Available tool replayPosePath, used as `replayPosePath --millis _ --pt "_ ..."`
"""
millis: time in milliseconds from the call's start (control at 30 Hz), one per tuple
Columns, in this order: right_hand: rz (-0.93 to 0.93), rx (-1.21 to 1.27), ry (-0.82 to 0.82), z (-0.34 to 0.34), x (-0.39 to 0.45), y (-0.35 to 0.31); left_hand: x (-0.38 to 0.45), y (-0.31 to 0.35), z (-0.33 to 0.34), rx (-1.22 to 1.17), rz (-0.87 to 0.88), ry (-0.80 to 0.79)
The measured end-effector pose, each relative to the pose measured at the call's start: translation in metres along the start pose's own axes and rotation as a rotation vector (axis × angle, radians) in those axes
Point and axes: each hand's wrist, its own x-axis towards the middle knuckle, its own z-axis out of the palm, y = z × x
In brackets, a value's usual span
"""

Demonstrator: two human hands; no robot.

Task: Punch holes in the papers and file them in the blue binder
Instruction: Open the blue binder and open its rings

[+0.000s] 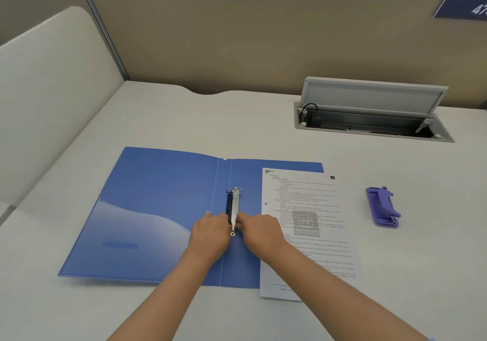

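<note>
The blue binder [158, 209] lies open and flat on the desk. Its metal ring mechanism [233, 206] runs along the spine, with the far ring visible at its top end. My left hand [210, 235] and my right hand [259, 231] meet at the near end of the mechanism, fingers pinched on the near ring from either side. A stack of printed papers [311, 235] lies over the binder's right cover, with a punched hole showing near its left edge. The purple hole punch [382, 207] sits on the desk to the right of the papers, untouched.
An open cable box [369, 119] with a raised lid is sunk into the desk at the back right. A tan partition wall [237, 37] stands behind the desk, and a cream divider [52, 98] borders the left side.
</note>
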Motion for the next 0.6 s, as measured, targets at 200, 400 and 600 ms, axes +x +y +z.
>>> replayPosePath --millis 200,400,600 --pt "-0.008 0.004 0.004 0.000 -0.004 -0.001 -0.005 -0.002 0.003 -0.410 -0.186 -0.049" --pt "0.011 -0.043 -0.053 -0.007 0.000 -0.001 0.016 0.008 -0.004 -0.757 -0.432 -0.076" --pt "0.034 -0.055 -0.061 -0.013 0.004 -0.004 0.041 0.018 -0.021 -0.626 -0.533 -0.238"
